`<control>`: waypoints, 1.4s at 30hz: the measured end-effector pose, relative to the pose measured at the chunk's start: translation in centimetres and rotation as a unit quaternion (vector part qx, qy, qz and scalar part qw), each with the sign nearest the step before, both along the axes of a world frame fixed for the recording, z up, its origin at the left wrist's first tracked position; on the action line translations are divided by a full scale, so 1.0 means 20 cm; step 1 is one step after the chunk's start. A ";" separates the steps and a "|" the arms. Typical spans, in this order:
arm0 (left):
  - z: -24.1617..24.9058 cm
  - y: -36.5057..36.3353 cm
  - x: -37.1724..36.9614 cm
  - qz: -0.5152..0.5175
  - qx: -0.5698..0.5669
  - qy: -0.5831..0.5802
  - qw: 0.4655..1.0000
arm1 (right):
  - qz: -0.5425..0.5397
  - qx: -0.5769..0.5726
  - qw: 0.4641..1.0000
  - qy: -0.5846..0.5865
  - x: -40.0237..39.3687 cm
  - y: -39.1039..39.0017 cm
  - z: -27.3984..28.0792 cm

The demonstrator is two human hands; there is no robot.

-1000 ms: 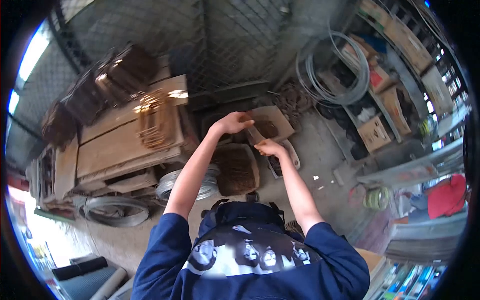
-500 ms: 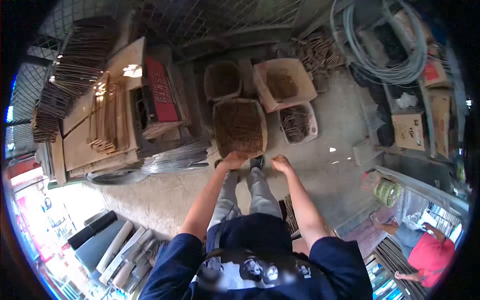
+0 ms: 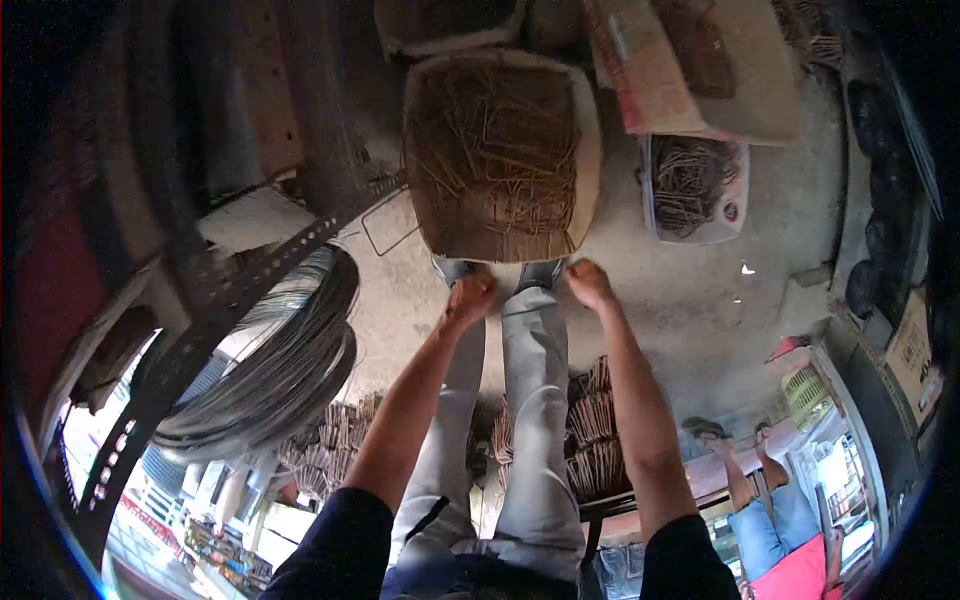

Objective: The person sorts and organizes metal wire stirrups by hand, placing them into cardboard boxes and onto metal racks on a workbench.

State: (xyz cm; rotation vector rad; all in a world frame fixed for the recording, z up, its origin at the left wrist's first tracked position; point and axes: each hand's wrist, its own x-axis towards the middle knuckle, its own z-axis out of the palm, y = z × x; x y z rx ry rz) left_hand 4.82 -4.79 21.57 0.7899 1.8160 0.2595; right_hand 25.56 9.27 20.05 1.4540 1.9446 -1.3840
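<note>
Our left hand (image 3: 470, 297) and right hand (image 3: 590, 284) clamp the near rim of the brown cardboard box (image 3: 500, 150) of rusty bent wire pieces (image 3: 510, 130); it looks heavy, with soft walls.

Just beyond my fingertips sits the basket (image 3: 497, 150), a squarish, shallow, tan thing with rounded corners, upright on the concrete floor. It is heaped with a tangle of rusty brown bent wire pieces (image 3: 505, 135), lying every which way. Its near rim lies right above both sets of my knuckles, so close I cannot tell whether my fingers touch it.
</note>
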 end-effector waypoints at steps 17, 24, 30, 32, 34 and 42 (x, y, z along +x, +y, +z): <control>-0.82 0.37 -0.17 -0.021 0.181 0.105 0.978 | 0.094 0.162 0.982 0.013 -0.63 0.49 -0.98; -0.72 0.20 -0.10 0.008 0.012 0.034 0.999 | 0.194 0.212 0.954 -0.085 -0.71 0.51 -0.95; -0.67 0.11 -0.08 0.002 -0.027 0.044 0.999 | 0.136 0.215 0.967 0.001 -0.69 0.50 -0.92; -0.72 0.08 -0.06 -0.020 -0.035 0.038 0.998 | 0.089 0.185 0.977 0.058 -0.58 0.48 -1.18; -0.78 0.04 -0.03 -0.056 0.111 0.105 0.987 | 0.041 0.154 0.981 0.115 -0.57 0.51 -1.14; -0.69 0.29 -0.02 -0.054 0.083 0.055 0.994 | 0.108 0.196 0.964 0.143 -0.61 0.68 -0.49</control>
